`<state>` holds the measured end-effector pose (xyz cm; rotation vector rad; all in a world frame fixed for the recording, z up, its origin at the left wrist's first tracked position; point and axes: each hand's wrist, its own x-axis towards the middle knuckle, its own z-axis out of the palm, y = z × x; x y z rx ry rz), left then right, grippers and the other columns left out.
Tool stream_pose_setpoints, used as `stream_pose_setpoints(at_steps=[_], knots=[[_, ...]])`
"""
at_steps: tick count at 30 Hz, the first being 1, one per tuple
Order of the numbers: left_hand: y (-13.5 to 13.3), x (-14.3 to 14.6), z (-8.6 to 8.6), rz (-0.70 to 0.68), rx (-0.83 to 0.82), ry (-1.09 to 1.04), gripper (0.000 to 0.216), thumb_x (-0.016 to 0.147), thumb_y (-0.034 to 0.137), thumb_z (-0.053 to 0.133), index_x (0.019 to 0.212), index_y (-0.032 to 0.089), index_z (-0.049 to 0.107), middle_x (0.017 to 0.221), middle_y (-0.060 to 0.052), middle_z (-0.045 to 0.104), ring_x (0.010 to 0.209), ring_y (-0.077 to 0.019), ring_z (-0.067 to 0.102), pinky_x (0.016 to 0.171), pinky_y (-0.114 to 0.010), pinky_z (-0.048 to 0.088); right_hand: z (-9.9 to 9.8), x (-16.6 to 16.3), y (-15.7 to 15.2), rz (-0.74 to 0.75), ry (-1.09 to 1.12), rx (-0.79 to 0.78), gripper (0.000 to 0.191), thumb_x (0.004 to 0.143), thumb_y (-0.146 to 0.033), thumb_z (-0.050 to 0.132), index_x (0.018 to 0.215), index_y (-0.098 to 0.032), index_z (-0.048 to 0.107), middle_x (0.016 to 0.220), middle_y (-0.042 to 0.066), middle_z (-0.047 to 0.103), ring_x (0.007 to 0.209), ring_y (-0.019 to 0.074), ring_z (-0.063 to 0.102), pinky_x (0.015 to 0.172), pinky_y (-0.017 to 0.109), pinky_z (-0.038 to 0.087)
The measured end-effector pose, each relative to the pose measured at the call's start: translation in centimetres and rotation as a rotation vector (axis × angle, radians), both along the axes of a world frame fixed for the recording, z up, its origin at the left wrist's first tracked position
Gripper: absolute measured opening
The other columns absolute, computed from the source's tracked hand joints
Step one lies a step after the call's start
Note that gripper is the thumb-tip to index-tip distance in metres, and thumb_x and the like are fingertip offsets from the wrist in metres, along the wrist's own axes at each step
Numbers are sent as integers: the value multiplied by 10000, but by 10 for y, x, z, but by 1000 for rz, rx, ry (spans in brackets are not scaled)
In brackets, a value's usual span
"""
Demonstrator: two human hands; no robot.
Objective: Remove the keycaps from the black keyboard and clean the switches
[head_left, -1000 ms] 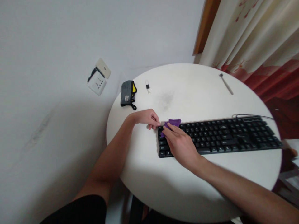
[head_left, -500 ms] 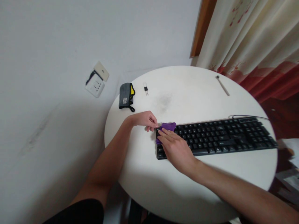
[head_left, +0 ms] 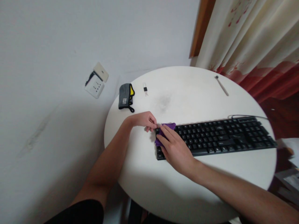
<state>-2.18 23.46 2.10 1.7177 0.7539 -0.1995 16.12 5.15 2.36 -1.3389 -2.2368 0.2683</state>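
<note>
While your left hand (head_left: 142, 119) rests curled at the keyboard's (head_left: 219, 135) left end, fingertips touching its far-left corner, it grips nothing; whether it pins the frame firmly cannot be told. Just beside it, your right hand (head_left: 175, 149) lies flat with fingers extended, pressing the purple cloth (head_left: 164, 130) onto the leftmost keys. The cloth sits bunched on the keyboard's far-left corner, partly hidden under your fingers.

The keyboard lies across the table (head_left: 187, 186), nearer its front edge, its right end close to the right edge. The cable (head_left: 247, 116) leaves from the keyboard's far-right side.

Hazards, as judged:
- Hard strokes may slide the keyboard toward the right edge if your left hand bears lightly.
- Bunched fabric may catch a keycap and lift it.
- A sideways shift may tug the cable.
</note>
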Motion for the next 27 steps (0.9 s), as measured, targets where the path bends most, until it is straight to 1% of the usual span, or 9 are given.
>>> stream_pose_setpoints(at_steps=[2, 4, 9, 13, 17, 21, 25, 27], knots=[[0, 0, 0, -4, 1, -2, 290, 772, 417, 729, 786, 127, 742, 650, -64, 715, 486, -112, 627, 486, -177, 466, 0, 1, 1, -47, -9, 6, 366, 899, -142, 540, 1258, -148, 614, 1498, 160, 428, 1412, 315, 346, 1147, 525, 337], [-1, 1, 1, -2, 9, -3, 289, 773, 409, 730, 788, 121, 743, 637, -62, 711, 477, -108, 621, 483, -175, 461, -1, 3, 3, -78, -31, -1, 334, 919, -181, 537, 1238, -158, 634, 1489, 165, 437, 1405, 333, 349, 1139, 555, 325], [-2, 2, 2, 5, 20, 5, 280, 763, 391, 742, 801, 114, 746, 626, -59, 707, 469, -107, 611, 485, -183, 455, -6, 6, 8, -123, -82, -17, 317, 916, -178, 554, 1214, -167, 661, 1443, 170, 487, 1358, 332, 409, 1121, 522, 342], [-1, 0, -1, 5, 16, 10, 269, 766, 385, 740, 793, 118, 746, 639, -58, 708, 486, -111, 620, 494, -188, 464, -6, 9, 12, -104, -63, -5, 265, 915, -150, 554, 1130, -197, 702, 1330, 118, 599, 1278, 293, 484, 1086, 479, 383], [0, -1, -2, 16, 16, 4, 275, 763, 388, 745, 801, 116, 751, 648, -63, 713, 499, -114, 632, 501, -185, 466, -5, 13, 15, -36, 10, -2, 235, 919, -118, 541, 1055, -188, 719, 1178, 85, 685, 1166, 250, 547, 1017, 414, 443], [-2, 0, 1, 20, 7, 3, 304, 752, 411, 756, 828, 116, 761, 657, -75, 721, 517, -129, 646, 511, -197, 476, -1, 10, 11, 59, 15, -18, 218, 918, -90, 530, 1001, -167, 717, 1090, 91, 702, 1042, 230, 573, 946, 384, 475], [-2, 1, 2, 25, 5, -7, 305, 750, 414, 760, 829, 119, 760, 658, -74, 720, 519, -130, 646, 515, -200, 480, 6, 2, -3, 302, -27, -68, 201, 907, -73, 545, 990, -159, 707, 1022, 84, 700, 1009, 218, 561, 913, 344, 483], [-2, 1, 3, 26, 4, -11, 301, 748, 412, 763, 823, 120, 759, 652, -70, 718, 512, -126, 642, 511, -198, 477, 10, 0, -7, 387, -3, -101, 205, 910, -67, 540, 981, -166, 705, 994, 67, 699, 976, 205, 562, 890, 322, 491]])
